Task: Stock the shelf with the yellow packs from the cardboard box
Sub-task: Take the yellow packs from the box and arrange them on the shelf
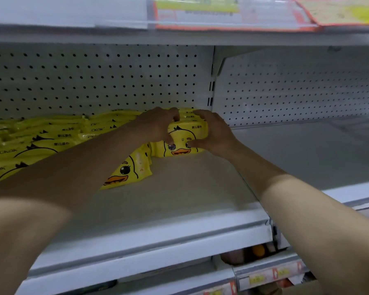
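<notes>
1. On my feed, both hands are far back on the shelf (179, 188), close to the pegboard (94, 81) behind it.
2. My left hand (158, 124) grips a bunch of yellow packs (180, 138) from the left. Its fingers curl over the top edge and the thumb presses on the duck face printed on the front pack.
3. My right hand (213, 133) grips the same bunch from the right, fingers hooked over the top and thumb on the front, beside the duck's eye.
4. The bunch stands on the shelf floor with its front towards me, at the far middle of the shelf and just left of the upright that divides the two bays. I cannot tell how many packs are in it.
5. Just to its left and a little nearer, a leaning pack (128, 169) tilts against its neighbours, duck face showing.
6. Further left, a row of packs (41, 141) fills the shelf, partly hidden by my left forearm.
7. The upper shelf (73, 35) carries blurred paper labels (200, 15) along its front.
8. Near the bottom right, price tags (264, 277) sit on the edge of a lower shelf.
</notes>
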A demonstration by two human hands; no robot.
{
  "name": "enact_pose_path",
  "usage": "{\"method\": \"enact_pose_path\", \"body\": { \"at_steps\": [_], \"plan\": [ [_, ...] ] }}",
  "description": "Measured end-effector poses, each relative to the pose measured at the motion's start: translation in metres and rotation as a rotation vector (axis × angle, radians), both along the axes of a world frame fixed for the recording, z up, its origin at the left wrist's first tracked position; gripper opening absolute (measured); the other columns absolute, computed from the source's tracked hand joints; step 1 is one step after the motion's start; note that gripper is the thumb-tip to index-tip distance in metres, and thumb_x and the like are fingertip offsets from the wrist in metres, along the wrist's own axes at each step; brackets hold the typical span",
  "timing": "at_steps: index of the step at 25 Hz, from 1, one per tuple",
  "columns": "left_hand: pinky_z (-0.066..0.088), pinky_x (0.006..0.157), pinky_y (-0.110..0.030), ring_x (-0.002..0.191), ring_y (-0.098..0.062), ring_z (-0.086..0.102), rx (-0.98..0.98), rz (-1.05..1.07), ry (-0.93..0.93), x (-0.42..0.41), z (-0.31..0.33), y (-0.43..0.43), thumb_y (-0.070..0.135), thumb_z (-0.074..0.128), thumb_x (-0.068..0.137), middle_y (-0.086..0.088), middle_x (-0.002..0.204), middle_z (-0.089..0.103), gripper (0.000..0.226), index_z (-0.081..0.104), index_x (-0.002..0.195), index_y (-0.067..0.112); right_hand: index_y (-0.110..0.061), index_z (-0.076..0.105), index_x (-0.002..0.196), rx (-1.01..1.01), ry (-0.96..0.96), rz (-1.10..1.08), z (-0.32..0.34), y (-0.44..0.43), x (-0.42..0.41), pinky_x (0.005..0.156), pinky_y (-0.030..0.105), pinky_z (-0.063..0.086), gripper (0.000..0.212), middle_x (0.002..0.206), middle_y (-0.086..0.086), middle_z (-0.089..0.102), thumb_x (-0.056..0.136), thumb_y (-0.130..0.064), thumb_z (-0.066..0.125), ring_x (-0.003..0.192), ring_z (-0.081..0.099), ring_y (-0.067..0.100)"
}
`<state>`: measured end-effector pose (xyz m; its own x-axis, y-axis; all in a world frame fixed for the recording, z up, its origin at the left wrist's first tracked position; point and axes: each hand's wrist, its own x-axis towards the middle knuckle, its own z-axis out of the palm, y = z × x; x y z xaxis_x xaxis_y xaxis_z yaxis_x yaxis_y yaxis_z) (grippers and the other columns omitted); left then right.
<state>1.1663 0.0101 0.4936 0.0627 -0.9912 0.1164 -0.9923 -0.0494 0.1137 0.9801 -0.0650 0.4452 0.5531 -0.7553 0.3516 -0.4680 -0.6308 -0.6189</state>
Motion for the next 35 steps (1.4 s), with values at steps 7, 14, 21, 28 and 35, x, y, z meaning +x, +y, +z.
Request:
{"method": "enact_pose_path", "body": {
  "at_steps": [7,14,21,28,35],
  "plan": [
    [0.047,0.085,-0.04,0.121,-0.029,0.046,-0.133,0.037,-0.172,0.002,-0.016,-0.001,0.04,0.086,0.066,-0.01,0.13,0.049,0.088,0.038,0.137,0.016,-0.019,0.028,0.152,-0.221,0.314,-0.31,-0.007,0.028,0.017,0.106,0.043,0.04,0.089,0.152,0.008,0.031,0.08,-0.037,0.078,0.139,0.027,0.027],
    [0.042,0.095,-0.042,0.122,-0.031,0.037,-0.325,0.009,0.108,-0.006,-0.006,0.052,0.035,0.086,0.066,-0.012,0.13,0.042,0.081,0.047,0.134,0.017,-0.02,0.037,0.147,-0.181,0.151,-0.388,0.008,0.068,0.017,0.107,0.043,0.037,0.083,0.15,0.008,0.036,0.077,-0.038,0.078,0.138,0.03,0.029],
    [0.038,0.099,-0.034,0.127,-0.03,0.039,-0.332,0.278,0.387,-0.011,-0.009,0.206,0.031,0.085,0.071,-0.01,0.132,0.043,0.064,0.055,0.127,0.024,-0.031,0.042,0.143,-0.123,0.224,-0.237,0.023,0.195,0.011,0.105,0.039,0.04,0.077,0.146,0.005,0.04,0.077,-0.036,0.081,0.135,0.034,0.03],
    [0.04,0.098,-0.035,0.126,-0.024,0.035,-0.39,0.529,0.477,-0.051,-0.074,0.414,0.026,0.081,0.078,-0.001,0.133,0.037,0.062,0.049,0.131,0.033,-0.034,0.04,0.143,-0.052,0.189,0.059,-0.015,0.366,-0.016,0.108,0.038,0.033,0.072,0.15,-0.002,0.036,0.081,-0.035,0.079,0.139,0.027,0.023],
    [0.04,0.103,-0.038,0.12,-0.028,0.043,-0.331,0.778,0.389,-0.056,-0.121,0.572,0.024,0.087,0.067,-0.005,0.126,0.042,0.068,0.055,0.127,0.028,-0.035,0.04,0.143,0.035,0.28,0.305,-0.051,0.487,0.006,0.109,0.037,0.031,0.074,0.151,-0.002,0.035,0.08,-0.039,0.079,0.139,0.027,0.024]
  ]
}}
